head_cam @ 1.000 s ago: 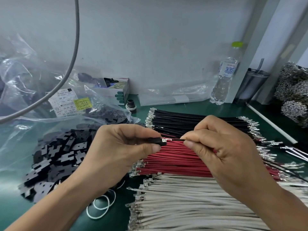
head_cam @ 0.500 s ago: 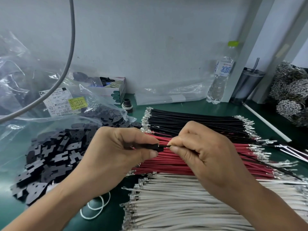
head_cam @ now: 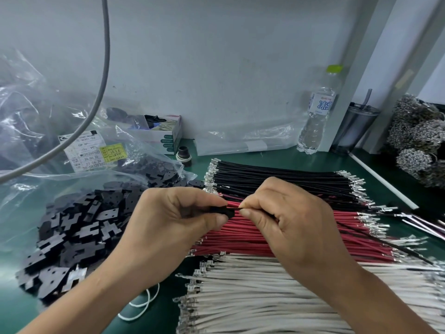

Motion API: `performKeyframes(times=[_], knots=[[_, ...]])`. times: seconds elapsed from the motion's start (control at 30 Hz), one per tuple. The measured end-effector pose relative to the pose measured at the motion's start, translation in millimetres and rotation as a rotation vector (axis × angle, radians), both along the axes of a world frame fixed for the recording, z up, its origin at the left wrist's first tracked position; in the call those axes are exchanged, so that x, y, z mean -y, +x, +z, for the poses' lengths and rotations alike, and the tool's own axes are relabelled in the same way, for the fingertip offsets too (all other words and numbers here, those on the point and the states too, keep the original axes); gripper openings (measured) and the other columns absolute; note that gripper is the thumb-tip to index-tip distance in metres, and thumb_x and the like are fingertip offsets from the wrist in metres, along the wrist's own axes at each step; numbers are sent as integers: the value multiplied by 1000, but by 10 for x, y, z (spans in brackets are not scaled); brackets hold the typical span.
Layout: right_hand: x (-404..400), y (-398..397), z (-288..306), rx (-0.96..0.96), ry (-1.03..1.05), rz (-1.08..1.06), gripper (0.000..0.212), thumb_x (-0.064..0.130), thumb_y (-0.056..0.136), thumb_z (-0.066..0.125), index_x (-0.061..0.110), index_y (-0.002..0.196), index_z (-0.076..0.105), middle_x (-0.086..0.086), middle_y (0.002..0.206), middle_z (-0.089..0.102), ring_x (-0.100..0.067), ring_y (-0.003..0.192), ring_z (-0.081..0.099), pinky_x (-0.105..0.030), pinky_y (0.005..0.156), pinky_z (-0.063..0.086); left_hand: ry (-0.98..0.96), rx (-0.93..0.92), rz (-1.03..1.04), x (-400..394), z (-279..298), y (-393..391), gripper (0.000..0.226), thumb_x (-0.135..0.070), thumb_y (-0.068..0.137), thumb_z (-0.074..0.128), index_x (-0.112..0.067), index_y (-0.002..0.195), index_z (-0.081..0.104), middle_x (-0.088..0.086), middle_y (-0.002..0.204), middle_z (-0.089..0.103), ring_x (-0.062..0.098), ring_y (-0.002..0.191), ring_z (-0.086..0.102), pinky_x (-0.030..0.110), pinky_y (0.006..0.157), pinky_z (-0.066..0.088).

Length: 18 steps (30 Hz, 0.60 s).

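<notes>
My left hand (head_cam: pixel 168 227) pinches a small black connector piece (head_cam: pixel 222 211) between thumb and fingers above the wire bundles. My right hand (head_cam: pixel 291 227) pinches a thin black wire (head_cam: pixel 385 242) right at the connector's end; the wire trails off to the right under my palm. The two hands' fingertips almost touch. The wire's tip is hidden inside the connector or behind my fingers. Under the hands lie three rows of cut wires with metal terminals: black wires (head_cam: pixel 277 177), red wires (head_cam: pixel 240 239) and white wires (head_cam: pixel 252 292).
A heap of flat black parts (head_cam: pixel 72 235) spills from a clear bag (head_cam: pixel 21 191) on the left of the green table (head_cam: pixel 284 159). White rubber bands (head_cam: pixel 142 307) lie near my left wrist. A small box (head_cam: pixel 168 136), water bottle (head_cam: pixel 317 116), cup (head_cam: pixel 356 126) and terminal coils (head_cam: pixel 419 141) stand behind.
My right hand has closed up to the left hand, and the short bit of wire and terminal seen between them a second ago is no longer visible. The camera has shifted slightly.
</notes>
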State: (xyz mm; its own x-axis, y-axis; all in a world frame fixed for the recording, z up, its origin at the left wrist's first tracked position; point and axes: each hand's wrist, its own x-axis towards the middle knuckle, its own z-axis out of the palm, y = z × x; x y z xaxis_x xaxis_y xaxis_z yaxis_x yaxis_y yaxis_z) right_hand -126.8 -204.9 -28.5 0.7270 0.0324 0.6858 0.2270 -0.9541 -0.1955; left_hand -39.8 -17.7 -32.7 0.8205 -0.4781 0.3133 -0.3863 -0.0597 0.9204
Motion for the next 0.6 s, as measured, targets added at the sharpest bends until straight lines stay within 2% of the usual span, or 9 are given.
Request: performKeyframes(times=[0.07, 0.13, 0.2, 0.27, 0.33, 0.4, 0.5, 0.6], knots=[[18, -1, 29, 119, -89, -80, 9, 27, 93, 67, 22, 89, 74, 11, 86, 62, -12, 81, 56, -24, 66, 44, -19, -8, 31, 14, -4, 29, 23, -26, 70, 85, -31, 92, 83, -2, 77, 82, 16, 71, 79, 28, 71, 65], [1, -16, 20, 194, -126, -81, 5, 20, 92, 70, 18, 91, 75, 6, 89, 63, -16, 83, 55, -26, 67, 44, -39, -17, 89, 5, -8, 58, 22, -25, 70, 85, -32, 92, 83, -4, 76, 82, 13, 69, 79, 19, 65, 62], [-52, -23, -43, 85, -155, -40, 5, 19, 91, 69, 20, 92, 74, 7, 90, 63, -16, 81, 55, -29, 61, 47, -68, -49, 136, -22, -9, 77, 18, -17, 73, 86, -27, 87, 84, -4, 73, 82, 10, 65, 78, 11, 58, 57], [-114, 0, -118, -135, -179, -48, 6, 25, 91, 68, 26, 94, 73, 13, 90, 61, -14, 83, 56, -31, 57, 50, -78, -65, 173, -36, -2, 87, 17, -11, 75, 87, -23, 85, 84, -4, 71, 81, 9, 63, 77, 8, 58, 55], [-132, 40, -144, -247, -153, -89, 10, 31, 89, 71, 31, 98, 72, 16, 89, 58, -10, 85, 54, -27, 58, 49, -78, -87, 196, -33, 11, 92, 17, -9, 76, 86, -21, 87, 83, -2, 70, 81, 7, 61, 76, 8, 56, 53], [-125, 69, -152, -258, -119, -107, 14, 30, 86, 74, 32, 100, 73, 17, 85, 57, -9, 82, 52, -25, 59, 46, -83, -103, 214, -36, 19, 104, 16, -9, 76, 86, -19, 87, 83, 0, 69, 80, 5, 58, 74, 7, 55, 52], [-130, 54, -135, -259, -64, -102, 7, 28, 86, 75, 33, 91, 75, 18, 82, 56, -4, 81, 51, -24, 59, 47, -99, -118, 236, -56, 25, 116, 17, -9, 76, 87, -21, 88, 83, -1, 72, 81, 9, 63, 77, 8, 60, 56], [-92, 11, -80, -249, 6, -93, 8, 24, 91, 70, 31, 90, 72, 19, 87, 60, -1, 85, 56, -25, 66, 52, -139, -136, 241, -74, 30, 134, 16, -11, 76, 86, -22, 88, 84, 0, 75, 82, 12, 67, 78, 12, 64, 59]])
